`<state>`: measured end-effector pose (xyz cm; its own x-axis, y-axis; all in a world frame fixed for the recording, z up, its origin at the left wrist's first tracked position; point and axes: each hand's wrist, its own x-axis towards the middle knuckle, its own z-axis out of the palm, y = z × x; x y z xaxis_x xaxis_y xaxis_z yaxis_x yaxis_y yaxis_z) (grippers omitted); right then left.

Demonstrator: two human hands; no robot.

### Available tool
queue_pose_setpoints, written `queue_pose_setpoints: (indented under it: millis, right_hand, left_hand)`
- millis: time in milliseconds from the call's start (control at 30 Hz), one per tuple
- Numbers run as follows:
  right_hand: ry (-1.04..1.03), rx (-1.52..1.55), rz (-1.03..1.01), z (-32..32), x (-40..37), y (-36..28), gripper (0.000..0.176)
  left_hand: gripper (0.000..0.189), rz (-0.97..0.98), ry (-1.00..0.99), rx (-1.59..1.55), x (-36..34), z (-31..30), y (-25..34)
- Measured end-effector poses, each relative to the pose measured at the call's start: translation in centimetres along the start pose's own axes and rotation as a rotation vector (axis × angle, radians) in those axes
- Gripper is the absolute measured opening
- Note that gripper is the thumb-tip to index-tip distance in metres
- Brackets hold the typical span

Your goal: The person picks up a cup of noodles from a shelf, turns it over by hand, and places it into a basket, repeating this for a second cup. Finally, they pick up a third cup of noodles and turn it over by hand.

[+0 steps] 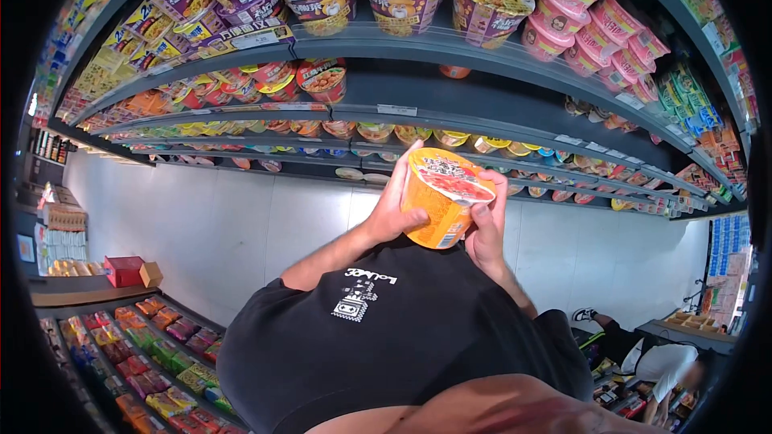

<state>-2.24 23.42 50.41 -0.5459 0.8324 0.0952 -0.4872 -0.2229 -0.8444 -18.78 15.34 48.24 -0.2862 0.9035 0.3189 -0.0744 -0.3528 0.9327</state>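
An orange instant noodle cup (441,210) with a printed lid is held in front of my chest, tilted so that its lid and side both show. My left hand (396,202) grips its left side, the thumb lying across the orange wall. On the right side my right hand (489,229) presses its fingers and thumb against the cup near the lid's edge. Beyond the cup run shelves (482,104) of noodle cups.
Purple cups (323,8) and pink cups (555,20) stand on the upper shelf. Packets (149,366) fill a low shelf at the lower left. A person in a white top (663,366) bends at the lower right. A red box (125,271) stands at left.
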Motion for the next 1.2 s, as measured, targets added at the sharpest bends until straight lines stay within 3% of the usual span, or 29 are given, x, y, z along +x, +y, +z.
queue_pose_setpoints:
  millis: [67,100,200,233,267,367,467,600,667,700,933,1000,1200]
  right_hand:
    - [0.02,0.015,0.015,0.4,-0.1,-0.8,0.061]
    - [0.023,0.056,0.035,0.5,-0.1,-1.1,0.06]
    - [0.042,0.09,0.063,0.0,-0.1,-0.9,0.059]
    - [0.047,0.083,0.068,-0.3,0.0,-0.8,0.059]
    - [0.052,0.084,0.069,-0.6,0.1,-0.8,0.059]
    - [0.071,0.046,0.135,-0.9,0.0,-1.2,0.054]
    - [0.083,0.005,0.102,1.1,-0.4,-2.5,0.047]
    - [0.072,-0.198,0.072,-2.0,1.1,-1.4,0.03]
    - [0.088,-0.463,-0.157,-2.7,1.8,-1.3,0.018]
    - [0.088,-0.374,-0.116,-2.4,1.7,-1.8,0.015]
    - [0.092,-0.393,-0.263,-0.5,0.6,-3.0,0.014]
    - [0.065,-0.441,-0.327,-0.1,0.2,-3.2,0.015]
    - [0.064,-0.349,-0.367,0.2,0.2,-2.8,0.019]
  left_hand:
    - [0.112,-0.203,-0.056,-0.493,-0.3,1.2,0.8]
    - [0.105,-0.195,-0.086,-0.452,-0.5,1.4,0.4]
    - [0.106,-0.207,-0.06,-0.395,-0.3,2.0,0.4]
    - [0.093,-0.194,-0.091,-0.342,-0.4,1.7,-0.4]
    - [0.093,-0.199,-0.093,-0.343,-0.4,1.7,-0.2]
    - [0.073,-0.369,-0.009,-0.517,-0.4,2.2,0.8]
    - [0.071,-0.375,-0.002,-0.609,-0.5,2.5,1.0]
    - [0.069,-0.366,0.019,-0.682,-0.3,2.5,0.8]
    - [0.071,-0.377,0.03,-0.682,-0.3,3.1,1.3]
    - [0.072,-0.373,0.011,-0.678,-0.3,3.2,1.5]
    - [0.073,-0.413,-0.131,-0.886,-0.7,2.8,0.3]
    - [0.07,-0.47,-0.039,-0.908,-1.3,2.6,-0.3]
    - [0.065,-0.424,-0.193,-1.143,-1.9,1.8,-2.2]
